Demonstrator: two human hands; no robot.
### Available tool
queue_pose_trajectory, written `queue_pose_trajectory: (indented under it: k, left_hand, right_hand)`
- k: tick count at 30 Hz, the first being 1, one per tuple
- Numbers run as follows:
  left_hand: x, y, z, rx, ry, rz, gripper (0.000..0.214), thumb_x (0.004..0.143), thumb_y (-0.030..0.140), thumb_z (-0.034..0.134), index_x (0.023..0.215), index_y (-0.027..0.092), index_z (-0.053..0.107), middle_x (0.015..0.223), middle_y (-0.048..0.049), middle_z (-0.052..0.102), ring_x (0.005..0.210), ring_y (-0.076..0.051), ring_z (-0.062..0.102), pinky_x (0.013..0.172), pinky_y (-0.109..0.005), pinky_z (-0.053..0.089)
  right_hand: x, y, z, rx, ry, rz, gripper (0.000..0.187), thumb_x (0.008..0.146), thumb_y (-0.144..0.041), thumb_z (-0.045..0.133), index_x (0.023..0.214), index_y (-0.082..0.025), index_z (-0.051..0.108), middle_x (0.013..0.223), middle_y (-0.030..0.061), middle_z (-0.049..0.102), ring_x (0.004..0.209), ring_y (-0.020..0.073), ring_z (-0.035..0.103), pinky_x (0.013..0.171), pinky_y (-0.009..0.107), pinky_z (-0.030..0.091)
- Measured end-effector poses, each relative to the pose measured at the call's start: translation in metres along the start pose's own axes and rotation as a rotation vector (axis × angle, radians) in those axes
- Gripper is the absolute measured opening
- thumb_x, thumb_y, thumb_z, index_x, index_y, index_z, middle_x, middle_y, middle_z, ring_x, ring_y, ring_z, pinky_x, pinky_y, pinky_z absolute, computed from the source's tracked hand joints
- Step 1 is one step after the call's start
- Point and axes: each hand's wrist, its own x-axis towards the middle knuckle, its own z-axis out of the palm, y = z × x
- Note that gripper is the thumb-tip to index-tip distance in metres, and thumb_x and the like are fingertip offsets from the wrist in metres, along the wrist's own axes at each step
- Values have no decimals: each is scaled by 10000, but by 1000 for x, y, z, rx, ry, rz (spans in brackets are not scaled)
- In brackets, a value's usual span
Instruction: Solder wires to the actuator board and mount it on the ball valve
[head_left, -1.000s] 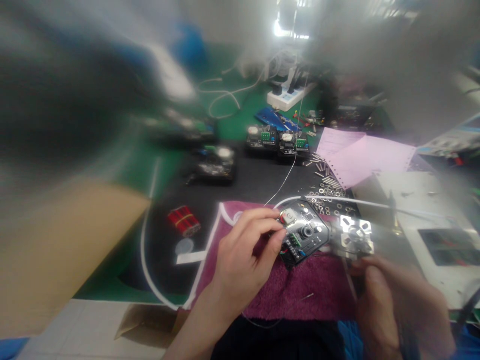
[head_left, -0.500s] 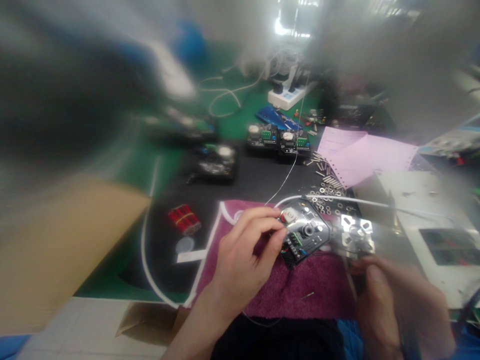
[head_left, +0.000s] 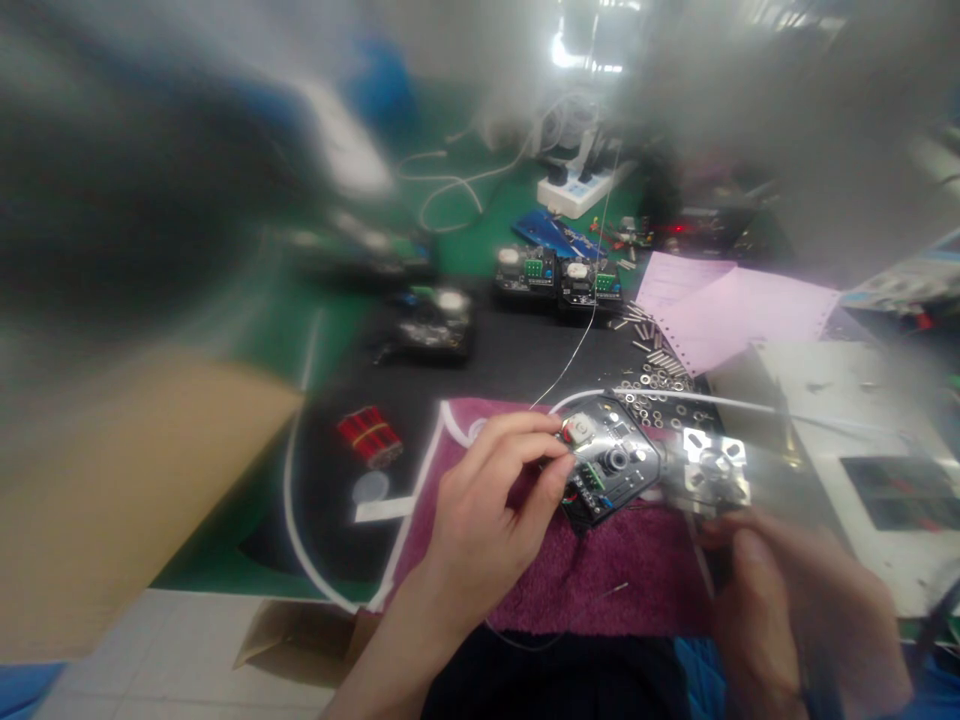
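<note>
My left hand [head_left: 491, 510] is pinched, thumb and fingers together, at the left edge of a small black circuit board [head_left: 611, 465] that lies on a purple cloth [head_left: 600, 580]. A thin wire [head_left: 581, 340] rises from the pinch towards the back. What the fingertips hold is too small to name for sure. My right hand [head_left: 787, 610] is blurred at the lower right, fingers curled round a dark handle-like tool. A silver metal plate [head_left: 712, 470] lies just right of the board.
Several screws and washers [head_left: 660, 385] are scattered behind the board. Pink paper [head_left: 727, 310], other black boards [head_left: 555, 280], a red bundle [head_left: 367, 435], a white power strip [head_left: 577, 190] and a cardboard box [head_left: 112, 490] lie around on the green mat.
</note>
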Motion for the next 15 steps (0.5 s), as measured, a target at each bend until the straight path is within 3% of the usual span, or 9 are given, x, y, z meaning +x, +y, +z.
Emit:
queue_pose_trajectory:
  k: [5, 12, 15]
  left_hand:
    - [-1, 0, -1, -3, -2, -5, 150, 975, 138, 731, 1088, 233, 709, 1234, -13, 732, 1193, -135, 692, 1078, -248, 516]
    - [0, -1, 0, -6, -2, 10, 173, 972, 127, 731, 1104, 235, 703, 1237, -14, 728, 1198, -135, 689, 1076, -258, 522]
    - [0, -1, 0, -11, -1, 8, 167, 974, 129, 729, 1101, 234, 705, 1238, -17, 730, 1201, -141, 690, 1077, -269, 526]
  right_hand:
    - [5, -5, 5, -43, 17, -52, 315, 859, -564, 729, 873, -254, 677, 773, 31, 696, 666, 234, 678, 675, 404, 558]
    - [4, -46, 6, -167, 91, -70, 380, 853, -588, 749, 909, -214, 704, 848, 56, 760, 684, 217, 709, 667, 365, 559]
    - [2, -51, 6, -171, 123, -80, 394, 855, -595, 757, 913, -208, 708, 850, 57, 767, 676, 213, 716, 671, 367, 570]
